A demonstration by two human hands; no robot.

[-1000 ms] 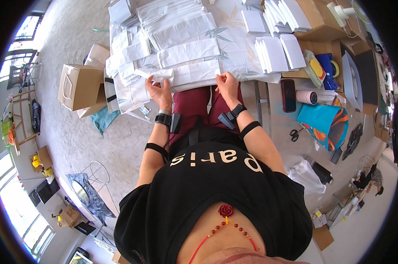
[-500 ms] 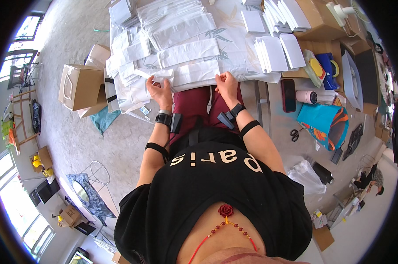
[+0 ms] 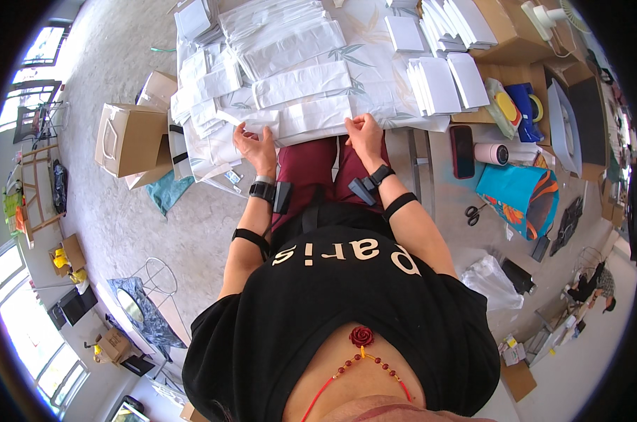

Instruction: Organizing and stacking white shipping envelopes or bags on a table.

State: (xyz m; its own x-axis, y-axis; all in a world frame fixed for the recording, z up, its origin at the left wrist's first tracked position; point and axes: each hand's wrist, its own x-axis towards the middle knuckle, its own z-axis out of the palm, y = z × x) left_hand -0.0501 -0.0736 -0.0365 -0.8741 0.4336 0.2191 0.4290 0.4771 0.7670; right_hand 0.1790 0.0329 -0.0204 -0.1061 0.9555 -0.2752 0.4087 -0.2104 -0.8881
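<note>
A thin white plastic sleeve (image 3: pixel 315 117) lies lengthwise along the near edge of the table, its left end lifted and folded over. My left hand (image 3: pixel 256 149) is at that folded end, thumb and fingers closed on the film. At the sleeve's right end, the fingers of my right hand (image 3: pixel 365 141) are curled together on its near corner. Just beyond it lies another flat white sleeve (image 3: pixel 301 84), with a thick pile of sleeves (image 3: pixel 283 42) behind. Smaller folded white pieces (image 3: pixel 209 74) are heaped to the left.
Stacks of white boxes (image 3: pixel 434 88) stand on the table's right side. Open cardboard boxes (image 3: pixel 512 42), a phone (image 3: pixel 463 152), a pink bottle (image 3: pixel 490 154) and a blue patterned bag (image 3: pixel 517 197) are to the right. A brown carton (image 3: pixel 125 141) stands left of the table.
Both hands stay at the two ends of the sleeve; the left hand's fingers have shifted only very slightly.
</note>
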